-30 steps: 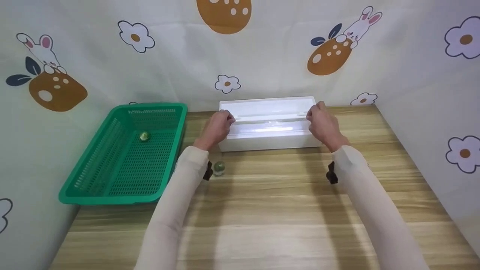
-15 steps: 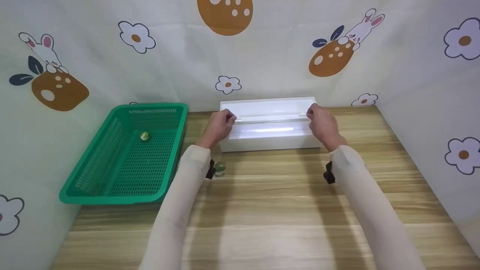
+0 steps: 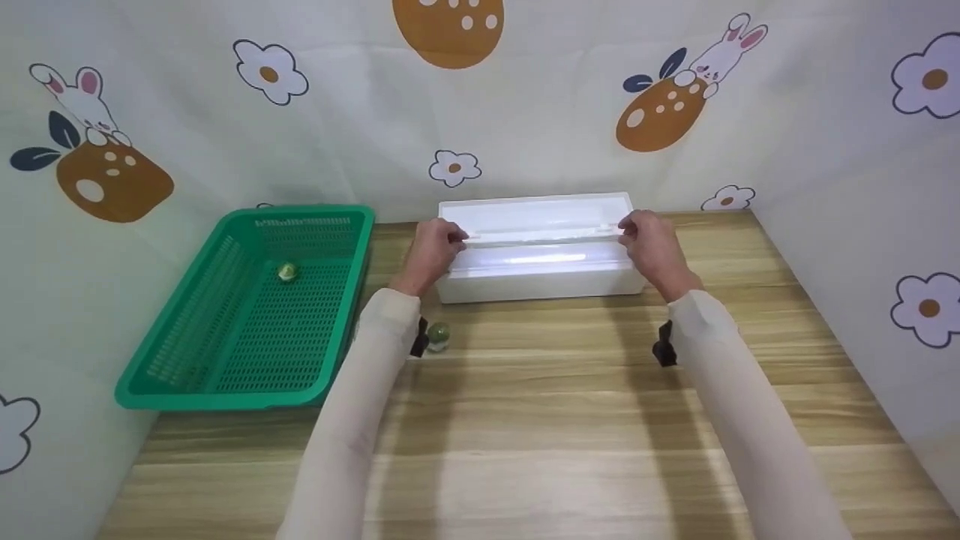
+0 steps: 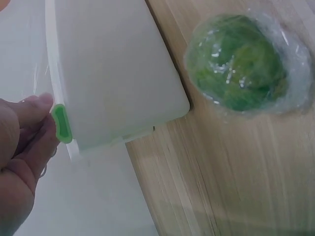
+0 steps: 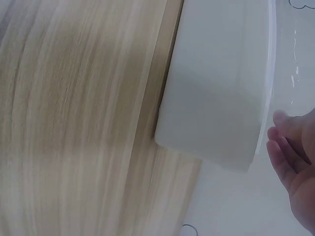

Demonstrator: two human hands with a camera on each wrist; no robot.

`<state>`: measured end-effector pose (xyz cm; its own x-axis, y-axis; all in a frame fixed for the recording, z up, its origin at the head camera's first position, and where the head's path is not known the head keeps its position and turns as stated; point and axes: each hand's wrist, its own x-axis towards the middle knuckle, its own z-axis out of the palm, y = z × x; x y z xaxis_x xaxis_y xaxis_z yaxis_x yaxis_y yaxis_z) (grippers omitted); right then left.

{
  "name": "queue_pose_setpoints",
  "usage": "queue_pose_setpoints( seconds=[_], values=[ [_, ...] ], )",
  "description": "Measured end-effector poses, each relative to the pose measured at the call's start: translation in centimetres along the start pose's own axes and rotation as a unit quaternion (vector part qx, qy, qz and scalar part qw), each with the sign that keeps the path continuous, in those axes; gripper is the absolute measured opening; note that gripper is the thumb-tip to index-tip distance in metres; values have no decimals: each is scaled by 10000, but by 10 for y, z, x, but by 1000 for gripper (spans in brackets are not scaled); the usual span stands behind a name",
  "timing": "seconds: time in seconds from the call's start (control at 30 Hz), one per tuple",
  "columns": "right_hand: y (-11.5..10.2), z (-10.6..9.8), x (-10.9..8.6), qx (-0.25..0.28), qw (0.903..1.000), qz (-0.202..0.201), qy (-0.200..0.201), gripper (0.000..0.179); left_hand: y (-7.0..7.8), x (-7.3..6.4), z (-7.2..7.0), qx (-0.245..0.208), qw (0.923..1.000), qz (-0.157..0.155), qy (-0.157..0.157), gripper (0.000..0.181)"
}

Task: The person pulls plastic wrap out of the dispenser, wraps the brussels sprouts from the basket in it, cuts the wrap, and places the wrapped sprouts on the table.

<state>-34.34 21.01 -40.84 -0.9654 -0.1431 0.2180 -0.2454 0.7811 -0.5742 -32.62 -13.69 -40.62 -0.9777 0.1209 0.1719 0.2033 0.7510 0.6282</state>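
A white cling film dispenser (image 3: 540, 287) stands at the back of the table with its lid (image 3: 536, 214) raised. My left hand (image 3: 433, 251) and right hand (image 3: 656, 247) are at its two ends, thumbs and fingertips pinching the edge of clear film drawn between them. Glossy streaks of that film (image 5: 294, 73) show beside my right fingers in the right wrist view. A green tab (image 4: 62, 124) on the dispenser's edge sits against my left fingertips. Below my left wrist lies a round green vegetable (image 4: 236, 64) wrapped in clear film.
To the left is a green plastic basket (image 3: 352, 300) with a small pale, yellowish round item (image 3: 287, 271) inside. The wood-grain table (image 3: 540, 420) extends in front of the dispenser. A patterned cloth (image 3: 555, 112) hangs behind and along both sides.
Both hands stay at the dispenser's ends. My right hand has shifted slightly to the right, and my left hand slightly to the left, with the film still between them.
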Motion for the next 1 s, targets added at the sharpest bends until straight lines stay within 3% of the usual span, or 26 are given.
queue_pose_setpoints(
  seconds=[0.17, 0.4, 0.6, 0.83, 1.0],
  values=[
    [5, 0, -3, -122, 9999, -70, 16, 13, -6, -2, -4, 9, 9999, 31, 141, 12],
    [8, -1, -4, -147, 9997, 94, -155, 15, -9, -5, -7, -175, 9998, 21, 68, 13],
    [7, -3, -3, -122, 9996, 172, -164, 17, -9, -4, -10, -544, 9978, -374, 89, 16],
    [5, -3, -2, -116, 9994, 309, -133, 18, -12, -6, -10, -964, 9895, -1067, 143, 16],
    [7, 0, -4, 80, 9978, 235, -616, 34, -10, -6, -9, -949, 9889, -1142, 97, 16]
  ],
)
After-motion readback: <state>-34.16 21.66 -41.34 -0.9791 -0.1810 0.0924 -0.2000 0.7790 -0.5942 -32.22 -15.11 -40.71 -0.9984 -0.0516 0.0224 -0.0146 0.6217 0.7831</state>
